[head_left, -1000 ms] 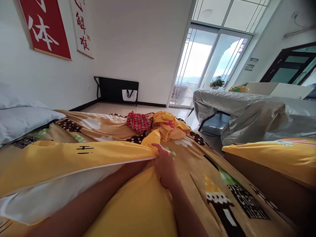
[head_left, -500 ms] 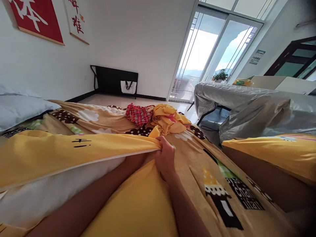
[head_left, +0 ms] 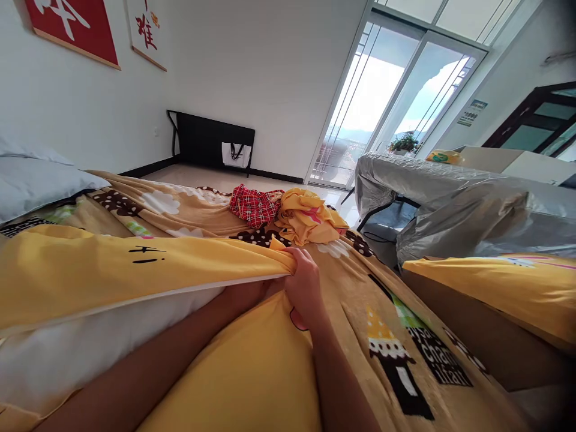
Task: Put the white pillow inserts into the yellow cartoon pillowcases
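A yellow cover [head_left: 112,270] with black marks lies across the bed, its opening facing me. A white filling [head_left: 90,342] shows inside the opening. My right hand [head_left: 306,288] is closed on the cover's edge at the corner of the opening, fingers curled over the fabric. My left forearm [head_left: 180,354] reaches into the opening beside it. The left hand is hidden under the yellow fabric, so I cannot see its fingers. Everything rests on a tan patterned blanket [head_left: 405,336].
A red plaid cloth [head_left: 254,207] and a crumpled yellow cloth [head_left: 308,222] lie just beyond my right hand. A grey pillow [head_left: 36,186] lies at the left. At the right are a second yellow cushion [head_left: 495,282] and a silver-covered table [head_left: 450,198].
My right hand's fingers have curled tighter round the cover's edge and lifted it slightly. The view has tipped a little; the left arm stays inside the opening.
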`<action>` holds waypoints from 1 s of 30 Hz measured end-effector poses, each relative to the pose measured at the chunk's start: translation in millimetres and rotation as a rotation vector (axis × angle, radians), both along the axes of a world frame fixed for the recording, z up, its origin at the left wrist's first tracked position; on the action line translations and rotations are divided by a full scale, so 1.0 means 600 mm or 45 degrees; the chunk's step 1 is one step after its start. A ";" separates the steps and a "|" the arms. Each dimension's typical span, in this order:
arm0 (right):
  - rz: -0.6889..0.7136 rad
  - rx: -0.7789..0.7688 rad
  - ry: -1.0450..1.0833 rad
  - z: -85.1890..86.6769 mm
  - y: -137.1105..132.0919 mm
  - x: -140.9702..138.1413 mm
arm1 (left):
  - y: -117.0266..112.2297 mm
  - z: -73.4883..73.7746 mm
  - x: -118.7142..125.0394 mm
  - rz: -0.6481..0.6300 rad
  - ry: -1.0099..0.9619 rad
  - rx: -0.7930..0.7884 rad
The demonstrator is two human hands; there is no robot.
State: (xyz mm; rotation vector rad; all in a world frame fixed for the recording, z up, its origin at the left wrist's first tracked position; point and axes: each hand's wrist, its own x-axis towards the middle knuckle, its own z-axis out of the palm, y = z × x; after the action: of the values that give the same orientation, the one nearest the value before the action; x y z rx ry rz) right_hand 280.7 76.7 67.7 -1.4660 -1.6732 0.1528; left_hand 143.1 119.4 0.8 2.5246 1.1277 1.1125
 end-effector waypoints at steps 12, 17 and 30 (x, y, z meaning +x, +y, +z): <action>0.014 0.150 -0.020 0.007 -0.010 -0.010 | -0.044 0.049 -0.026 -0.525 0.311 0.443; -0.098 0.078 -0.019 -0.004 -0.007 -0.012 | -0.045 0.040 -0.021 -0.453 0.212 0.547; 0.113 0.106 0.075 0.009 -0.008 -0.008 | -0.038 0.039 -0.009 -0.004 0.090 0.029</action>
State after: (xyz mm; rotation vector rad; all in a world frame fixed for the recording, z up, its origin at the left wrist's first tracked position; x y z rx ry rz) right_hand 275.8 71.8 73.0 -1.3143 -1.6778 0.1709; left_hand 137.9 96.6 24.4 2.6013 1.1343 1.0490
